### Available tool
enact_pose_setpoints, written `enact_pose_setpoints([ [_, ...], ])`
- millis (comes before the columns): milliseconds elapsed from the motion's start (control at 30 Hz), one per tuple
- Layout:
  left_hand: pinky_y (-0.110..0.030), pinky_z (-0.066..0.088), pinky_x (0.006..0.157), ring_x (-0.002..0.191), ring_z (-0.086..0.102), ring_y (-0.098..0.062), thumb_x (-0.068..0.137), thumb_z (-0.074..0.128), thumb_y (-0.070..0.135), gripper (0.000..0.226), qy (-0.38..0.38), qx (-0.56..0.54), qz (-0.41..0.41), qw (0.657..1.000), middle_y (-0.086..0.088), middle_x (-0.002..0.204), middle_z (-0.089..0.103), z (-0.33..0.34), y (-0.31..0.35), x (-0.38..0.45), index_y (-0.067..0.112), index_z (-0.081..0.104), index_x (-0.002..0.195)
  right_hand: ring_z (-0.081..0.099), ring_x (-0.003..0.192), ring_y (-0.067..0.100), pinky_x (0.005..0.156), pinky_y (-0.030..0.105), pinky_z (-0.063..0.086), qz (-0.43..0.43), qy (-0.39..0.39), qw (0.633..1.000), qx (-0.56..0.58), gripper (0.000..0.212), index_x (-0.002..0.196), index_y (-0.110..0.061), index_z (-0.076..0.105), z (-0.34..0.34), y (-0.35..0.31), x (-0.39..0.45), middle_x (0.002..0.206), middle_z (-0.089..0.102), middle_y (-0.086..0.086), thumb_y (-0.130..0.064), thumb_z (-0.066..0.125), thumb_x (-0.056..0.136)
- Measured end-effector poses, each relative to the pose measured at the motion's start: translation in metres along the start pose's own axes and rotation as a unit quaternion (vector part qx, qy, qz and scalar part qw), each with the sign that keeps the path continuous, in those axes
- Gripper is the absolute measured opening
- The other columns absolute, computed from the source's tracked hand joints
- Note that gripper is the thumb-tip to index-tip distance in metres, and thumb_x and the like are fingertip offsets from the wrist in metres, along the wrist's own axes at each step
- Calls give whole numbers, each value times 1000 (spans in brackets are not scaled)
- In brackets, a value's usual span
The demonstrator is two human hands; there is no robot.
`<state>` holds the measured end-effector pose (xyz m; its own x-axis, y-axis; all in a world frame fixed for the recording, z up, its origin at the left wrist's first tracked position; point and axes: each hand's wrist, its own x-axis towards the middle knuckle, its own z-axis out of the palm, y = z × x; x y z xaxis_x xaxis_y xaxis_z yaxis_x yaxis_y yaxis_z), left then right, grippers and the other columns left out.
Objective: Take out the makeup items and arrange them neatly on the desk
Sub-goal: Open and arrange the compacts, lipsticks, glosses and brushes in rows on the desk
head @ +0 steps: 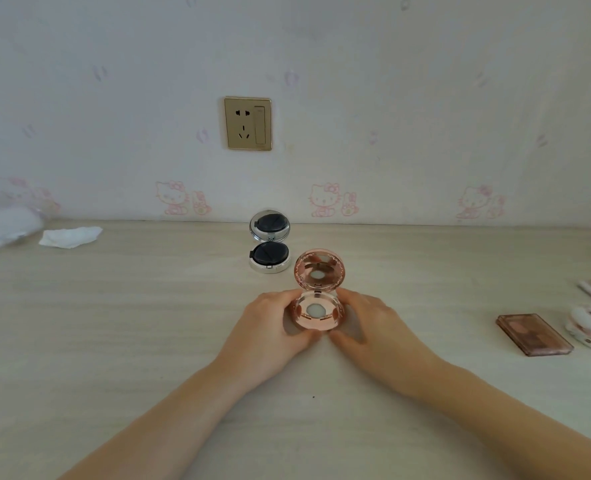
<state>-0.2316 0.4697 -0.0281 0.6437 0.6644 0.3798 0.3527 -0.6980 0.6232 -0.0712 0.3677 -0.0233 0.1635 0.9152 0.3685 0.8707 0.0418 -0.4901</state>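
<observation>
Done: while both hands grasp the pink compact [318, 311] at centre frame, the silver compact [269, 252] already stands open.
Fingers: left hand [269, 327] and right hand [373, 323] curl round its base.
Left: palette [534, 334] at right edge looks unarranged.

A blurred white bundle [4, 228], perhaps plastic, is cut off at left.

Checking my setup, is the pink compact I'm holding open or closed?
Open: the pink compact has its lid standing up behind the base, held by left hand and right hand.

The round rose-gold compact [317, 308] looks glossy, mirror-like; the round silver compact [270, 250] shines like chrome; the pale wood-grain desk [114, 323] appears matt.
</observation>
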Motion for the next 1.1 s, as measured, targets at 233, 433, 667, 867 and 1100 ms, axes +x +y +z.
enact_pose_setpoints([
  [233, -10, 37, 82, 103, 51, -3, 78, 71, 43, 37, -8, 26, 21, 999, 16, 105, 64, 8, 1, 7, 35, 62, 113, 47, 116, 15, 85, 10, 27, -12, -7, 1000, -25, 44, 133, -26, 48, 2, 16, 6, 124, 59, -6, -34, 59, 91],
  [433, -33, 45, 88, 106, 47, -14, 84, 64, 49, 41, -47, 90, 43, 994, 10, 104, 62, 15, 4, 45, 29, 57, 118, 54, 97, 12, 78, 0, 30, -8, 7, 1000, -15, 34, 122, -22, 57, -5, 35, 31, 108, 65, -3, -28, 63, 89],
  [667, -29, 45, 85, 106, 43, -12, 85, 58, 55, 39, -26, 154, 64, 986, 12, 102, 65, 17, -4, 84, 30, 58, 114, 58, 104, 27, 85, 26, 39, -11, 9, 999, -44, 29, 119, -10, 60, -6, 52, 73, 111, 67, 7, -19, 60, 91],
  [867, -33, 46, 88, 110, 40, -13, 86, 55, 58, 42, -59, 177, 54, 981, 7, 100, 65, 19, -13, 103, 24, 59, 111, 56, 111, 25, 92, 30, 41, 12, -23, 999, -28, 38, 130, -14, 53, -3, 61, 92, 118, 64, 6, -18, 58, 92],
  [1100, -35, 48, 86, 117, 40, -13, 86, 56, 46, 35, -46, 198, 36, 978, 4, 101, 64, 21, -18, 112, 22, 58, 111, 55, 112, 23, 92, 26, 40, 16, -44, 999, -20, 38, 130, -16, 53, 1, 67, 104, 121, 63, 4, -22, 57, 93],
])
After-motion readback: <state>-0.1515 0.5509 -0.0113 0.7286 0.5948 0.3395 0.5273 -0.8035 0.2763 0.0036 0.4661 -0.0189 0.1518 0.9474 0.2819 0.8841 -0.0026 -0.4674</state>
